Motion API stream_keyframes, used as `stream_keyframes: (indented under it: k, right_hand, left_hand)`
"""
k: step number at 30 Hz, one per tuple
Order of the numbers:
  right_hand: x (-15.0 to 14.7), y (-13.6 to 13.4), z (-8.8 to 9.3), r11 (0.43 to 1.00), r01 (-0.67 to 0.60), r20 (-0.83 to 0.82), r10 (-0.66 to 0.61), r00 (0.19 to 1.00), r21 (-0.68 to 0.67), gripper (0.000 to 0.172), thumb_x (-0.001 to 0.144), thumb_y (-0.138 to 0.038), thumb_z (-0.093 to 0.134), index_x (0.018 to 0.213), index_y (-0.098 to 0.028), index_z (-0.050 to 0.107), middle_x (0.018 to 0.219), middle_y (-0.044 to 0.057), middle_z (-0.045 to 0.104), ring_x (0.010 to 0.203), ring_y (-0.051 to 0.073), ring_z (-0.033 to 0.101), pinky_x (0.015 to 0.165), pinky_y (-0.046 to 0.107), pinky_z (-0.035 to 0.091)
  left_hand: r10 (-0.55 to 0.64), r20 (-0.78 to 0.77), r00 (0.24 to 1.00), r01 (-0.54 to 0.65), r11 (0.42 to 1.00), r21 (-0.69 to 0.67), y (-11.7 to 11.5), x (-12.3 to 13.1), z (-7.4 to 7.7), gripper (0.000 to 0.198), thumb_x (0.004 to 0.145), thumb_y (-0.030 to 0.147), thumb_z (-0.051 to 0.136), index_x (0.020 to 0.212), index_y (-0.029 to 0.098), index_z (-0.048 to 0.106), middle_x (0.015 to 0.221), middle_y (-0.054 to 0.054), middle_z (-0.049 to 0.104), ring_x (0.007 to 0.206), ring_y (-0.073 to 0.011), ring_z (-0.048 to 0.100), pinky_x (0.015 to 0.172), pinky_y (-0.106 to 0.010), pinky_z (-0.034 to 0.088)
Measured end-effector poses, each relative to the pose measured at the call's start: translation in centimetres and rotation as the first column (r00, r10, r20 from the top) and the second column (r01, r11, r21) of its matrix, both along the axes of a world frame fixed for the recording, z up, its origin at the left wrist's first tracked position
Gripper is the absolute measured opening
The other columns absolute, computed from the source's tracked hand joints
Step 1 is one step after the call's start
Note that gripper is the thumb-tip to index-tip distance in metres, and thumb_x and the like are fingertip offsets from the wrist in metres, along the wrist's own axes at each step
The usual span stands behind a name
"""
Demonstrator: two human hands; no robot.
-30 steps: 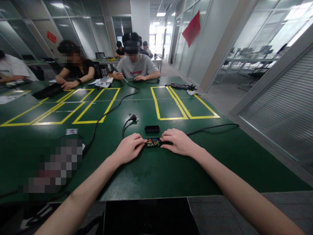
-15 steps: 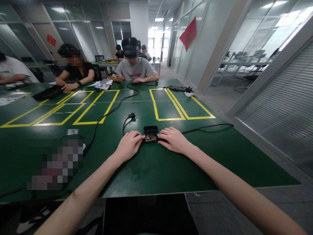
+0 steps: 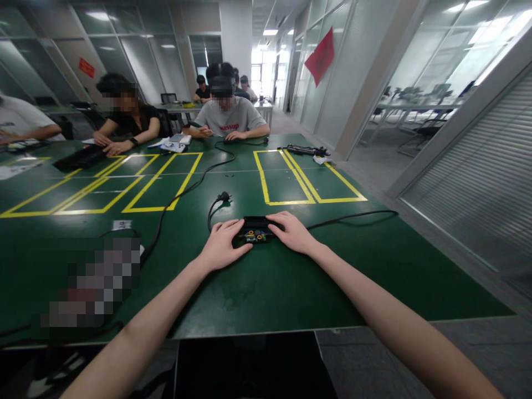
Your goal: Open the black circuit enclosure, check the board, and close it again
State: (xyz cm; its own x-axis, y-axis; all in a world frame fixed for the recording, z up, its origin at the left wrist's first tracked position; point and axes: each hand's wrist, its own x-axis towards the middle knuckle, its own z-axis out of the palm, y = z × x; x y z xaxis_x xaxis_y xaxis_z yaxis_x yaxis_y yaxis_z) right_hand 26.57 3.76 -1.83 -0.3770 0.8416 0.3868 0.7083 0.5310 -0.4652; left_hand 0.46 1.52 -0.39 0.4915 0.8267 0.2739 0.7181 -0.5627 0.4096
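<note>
A small open black power adapter [image 3: 255, 235] with coloured parts showing on its circuit board lies on the green table [image 3: 257, 288]. My left hand [image 3: 222, 245] grips its left end and my right hand [image 3: 292, 233] grips its right end, fingers curled on the case. A black lid [image 3: 255, 221] lies just behind, touching the adapter's far edge. A black cable [image 3: 353, 216] runs from the right end toward the right table edge. Another cable with a plug [image 3: 225, 197] lies just beyond my left hand.
Yellow tape rectangles [image 3: 291, 177] mark the table farther out. Two people [image 3: 228, 113] sit at the far side working; another sleeve shows at far left. A black tool [image 3: 305, 149] lies at far right. A dark screen [image 3: 249, 366] sits at the near edge.
Both hands have slid the adapter away from me, up against the black lid. The view also tilted slightly.
</note>
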Motion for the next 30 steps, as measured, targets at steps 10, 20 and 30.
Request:
stream_keyframes:
  k: [10, 20, 30]
  right_hand:
    - [-0.8, -0.6, 0.2, 0.969, -0.046, -0.512, -0.087, 0.855, -0.243, 0.029, 0.084, -0.022, 0.069, 0.112, -0.019, 0.076, 0.110, 0.009, 0.077, 0.082, 0.018, 0.073, 0.079, 0.035, 0.061]
    - [-1.1, -1.0, 0.7, 0.982, -0.037, -0.556, -0.074, 0.828, -0.185, 0.024, 0.084, -0.026, 0.067, 0.103, -0.018, 0.079, 0.104, 0.009, 0.078, 0.082, 0.020, 0.072, 0.079, 0.036, 0.060]
    - [-1.0, -1.1, 0.8, 0.983, -0.058, -0.578, -0.055, 0.814, -0.175, 0.023, 0.085, -0.030, 0.068, 0.101, -0.018, 0.079, 0.088, 0.005, 0.079, 0.079, 0.020, 0.072, 0.079, 0.036, 0.058]
  left_hand:
    - [0.040, 0.249, 0.968, -0.013, 0.994, -0.110, -0.5, -0.1, 0.3, 0.071, 0.081, 0.029, 0.080, 0.148, 0.021, 0.057, 0.143, -0.011, 0.066, 0.129, -0.0298, 0.065, 0.114, -0.046, 0.048]
    - [0.096, 0.439, 0.894, 0.029, 0.963, -0.269, -1.2, 0.3, 0.5, 0.077, 0.077, 0.021, 0.079, 0.150, 0.020, 0.054, 0.145, -0.008, 0.063, 0.134, -0.0280, 0.062, 0.121, -0.049, 0.044]
    - [0.127, 0.457, 0.880, 0.011, 0.958, -0.287, -1.4, 0.5, 0.9, 0.070, 0.075, 0.021, 0.078, 0.143, 0.020, 0.062, 0.141, -0.006, 0.067, 0.131, -0.0286, 0.064, 0.120, -0.047, 0.046]
